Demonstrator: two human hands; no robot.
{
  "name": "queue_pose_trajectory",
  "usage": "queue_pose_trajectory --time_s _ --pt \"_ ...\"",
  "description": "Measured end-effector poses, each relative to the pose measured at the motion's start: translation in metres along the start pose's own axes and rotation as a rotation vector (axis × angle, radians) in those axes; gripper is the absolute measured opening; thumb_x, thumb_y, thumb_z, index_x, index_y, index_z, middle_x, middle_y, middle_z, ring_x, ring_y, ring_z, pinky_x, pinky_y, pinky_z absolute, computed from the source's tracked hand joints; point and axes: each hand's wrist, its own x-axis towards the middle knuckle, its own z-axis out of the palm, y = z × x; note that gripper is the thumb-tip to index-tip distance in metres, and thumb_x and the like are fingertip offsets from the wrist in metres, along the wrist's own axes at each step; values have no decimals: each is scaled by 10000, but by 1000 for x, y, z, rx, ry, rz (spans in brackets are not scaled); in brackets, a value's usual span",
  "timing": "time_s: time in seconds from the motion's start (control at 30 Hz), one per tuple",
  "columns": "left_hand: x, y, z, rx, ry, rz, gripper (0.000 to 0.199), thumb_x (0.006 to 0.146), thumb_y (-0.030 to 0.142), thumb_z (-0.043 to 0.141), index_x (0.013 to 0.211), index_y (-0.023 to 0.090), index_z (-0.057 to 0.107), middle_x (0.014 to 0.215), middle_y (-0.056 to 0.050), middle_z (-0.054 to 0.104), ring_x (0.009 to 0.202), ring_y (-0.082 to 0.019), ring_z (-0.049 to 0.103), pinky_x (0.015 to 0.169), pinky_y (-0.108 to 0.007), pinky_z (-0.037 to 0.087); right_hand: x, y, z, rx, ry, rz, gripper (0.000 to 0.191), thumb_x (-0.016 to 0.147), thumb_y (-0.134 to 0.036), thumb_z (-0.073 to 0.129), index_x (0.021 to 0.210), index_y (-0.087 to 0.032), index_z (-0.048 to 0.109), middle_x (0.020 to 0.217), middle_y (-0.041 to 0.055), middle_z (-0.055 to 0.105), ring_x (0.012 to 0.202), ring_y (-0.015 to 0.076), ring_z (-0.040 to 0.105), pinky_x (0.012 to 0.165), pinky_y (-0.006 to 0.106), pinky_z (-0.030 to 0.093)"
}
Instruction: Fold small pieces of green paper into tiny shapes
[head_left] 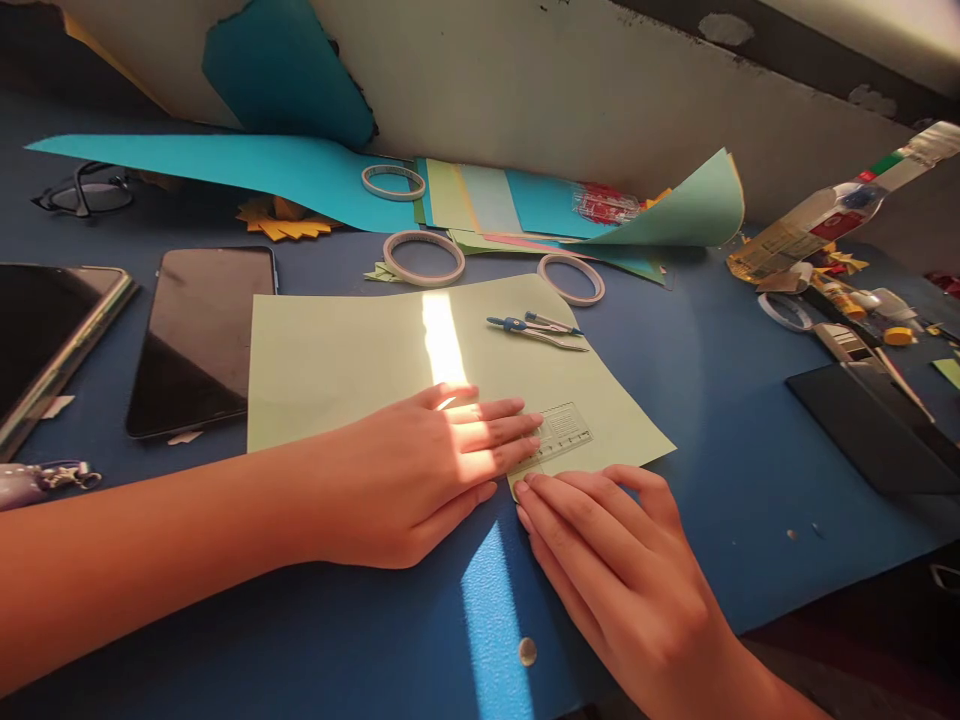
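As hands (435, 460) (637, 570) touch paper (337, 360), bottle (832, 208) (contents unclear)

Pale green sheet (337, 350): smooth, matt paper
Clear ruler (571, 428): transparent plastic, slightly glossy
Compass (547, 342): shiny metal legs, head apparently plastic
Table (667, 370): smooth-looking, finely grained where sunlit
Phone (206, 330): glossy, glass-like screen
Tape roll (395, 273): matt, papery
Blue sheet (247, 170): matt paper
Bottle (814, 225): clear, shiny, glass or plastic, cannot tell
Wall (480, 90): dull, paint chipped in places
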Motion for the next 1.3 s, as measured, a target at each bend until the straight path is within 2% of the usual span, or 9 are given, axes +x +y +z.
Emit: queue_pose_trajectory --time_s 0.37,0.6,0.93,1.3 --pt "1 -3 0 1 -28 4 450 924 191 308 1372 160 327 1423 -42 355 1328 -209 291 1080 -407 248 0 0 -1 -10 -1 15 126 804 -35 568 887 -64 658 865 113 695 791 217 639 737 400 428" --pt "0 -2 0 -10 -25 -9 449 924 197 307 1372 169 330 1422 -43 354 1329 -208 290 1081 -408 246 -4 4 -9 -129 -133 -159 278 861 -14 388 951 -48 650 953 157 681 914 264 631 775 438 450" --pt "0 -3 2 -18 -7 -6 449 924 200 299 1371 171 333 1420 -39 362 1331 -199 285 1086 -378 220 -3 3 -7 -143 -106 -182 291 854 -2 365 952 -20 638 966 175 683 924 277 634 775 445 449" --pt "-1 -3 3 -21 23 7 451 913 192 330 1362 162 346 1404 -43 392 1316 -218 315 1076 -401 247 -1 10 -11 -123 -149 -228 279 868 -10 374 966 -10 635 1001 180 674 978 281 621 792 438 471"
